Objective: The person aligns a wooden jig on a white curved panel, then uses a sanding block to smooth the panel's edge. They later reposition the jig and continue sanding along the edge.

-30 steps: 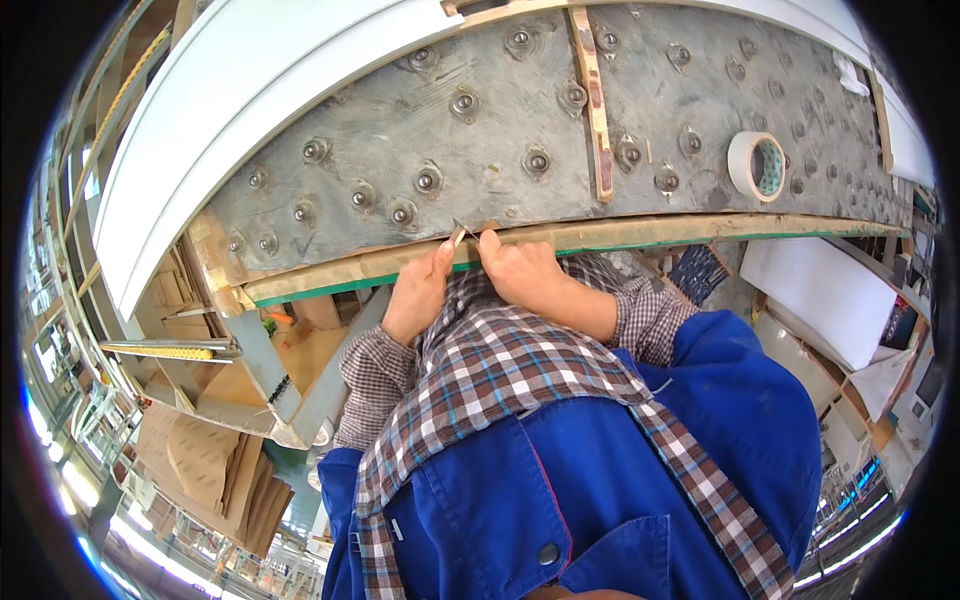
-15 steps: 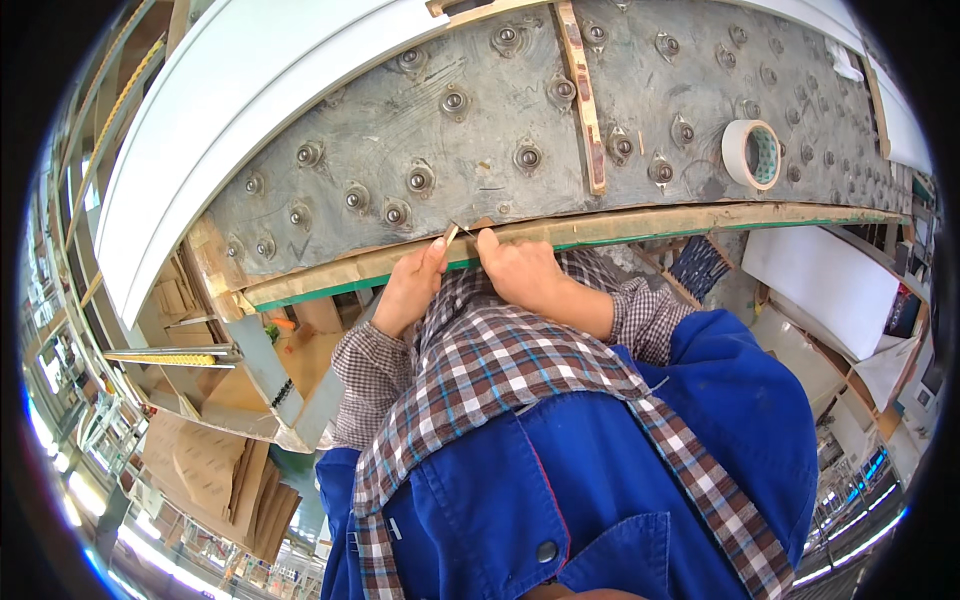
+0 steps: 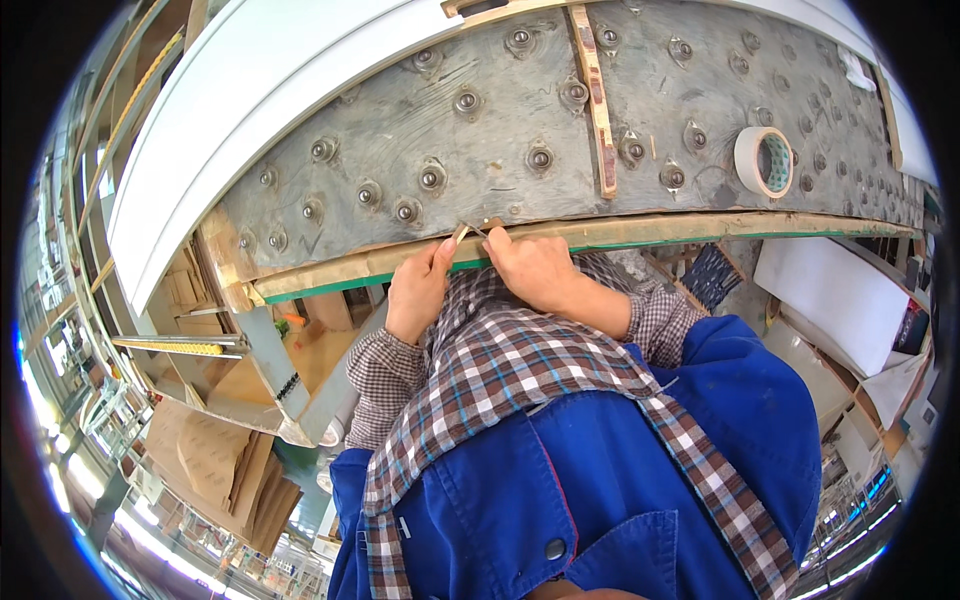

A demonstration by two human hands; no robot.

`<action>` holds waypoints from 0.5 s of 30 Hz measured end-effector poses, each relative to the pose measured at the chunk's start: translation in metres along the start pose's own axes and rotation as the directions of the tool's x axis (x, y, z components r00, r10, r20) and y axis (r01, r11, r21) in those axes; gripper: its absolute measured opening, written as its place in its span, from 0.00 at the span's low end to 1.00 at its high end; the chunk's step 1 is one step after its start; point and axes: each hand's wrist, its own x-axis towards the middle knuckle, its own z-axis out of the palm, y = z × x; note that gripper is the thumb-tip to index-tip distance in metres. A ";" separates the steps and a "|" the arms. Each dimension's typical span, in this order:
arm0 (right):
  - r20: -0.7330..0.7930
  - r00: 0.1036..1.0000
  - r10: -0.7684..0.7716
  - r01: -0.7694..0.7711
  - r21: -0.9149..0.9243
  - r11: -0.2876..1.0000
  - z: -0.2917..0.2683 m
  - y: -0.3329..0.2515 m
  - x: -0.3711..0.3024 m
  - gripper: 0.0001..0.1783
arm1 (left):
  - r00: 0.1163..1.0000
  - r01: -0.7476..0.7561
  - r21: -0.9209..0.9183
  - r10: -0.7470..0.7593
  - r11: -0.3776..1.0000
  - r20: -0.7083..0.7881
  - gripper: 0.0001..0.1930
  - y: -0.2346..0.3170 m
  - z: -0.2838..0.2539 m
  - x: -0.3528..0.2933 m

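Note:
At the near edge of a grey metal ball-transfer table [image 3: 480, 190], both my hands are close together. My left hand [image 3: 415, 295] is closed, pinching a short pale stick [image 3: 461, 232] whose end points up and away from me. Beside it, my right hand [image 3: 530, 268] is curled round a thin dark blade-like tool [image 3: 479, 231]. Its tip reaches toward the stick, but I cannot tell whether they touch. A small brown piece [image 3: 493, 222] shows just above the right fingers; most of the tool is hidden by the hand.
A tape-wrapped edge strip [image 3: 350, 274] runs along the table front. On the table lie a wide roll of tape [image 3: 746, 160] and a wooden strip [image 3: 596, 100]. A white curved panel [image 3: 190, 150] spans the far left. Cardboard sheets [image 3: 200, 455] are stacked lower left.
The whole view has shifted slightly, so things sit a little further right and lower. My hands stay together at the table edge; the blade and stick now show a slightly wider gap.

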 end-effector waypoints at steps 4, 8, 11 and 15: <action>-0.115 0.990 -0.081 0.075 -0.055 0.996 0.005 0.005 0.000 0.13 | 0.998 -0.040 0.132 0.045 0.990 -0.033 0.25 -0.002 -0.002 0.002; -0.110 0.990 -0.087 0.083 -0.047 0.995 0.005 0.003 0.002 0.13 | 0.999 -0.041 0.085 0.041 0.996 -0.001 0.24 0.000 -0.006 0.002; -0.095 0.992 -0.079 0.075 -0.045 0.996 0.003 0.002 0.002 0.12 | 0.999 -0.037 0.098 0.036 0.994 0.014 0.24 0.000 -0.007 0.001; -0.095 0.992 -0.082 0.078 -0.052 0.996 0.003 0.000 0.003 0.12 | 0.999 -0.041 0.101 0.040 0.994 0.014 0.23 0.001 -0.008 0.001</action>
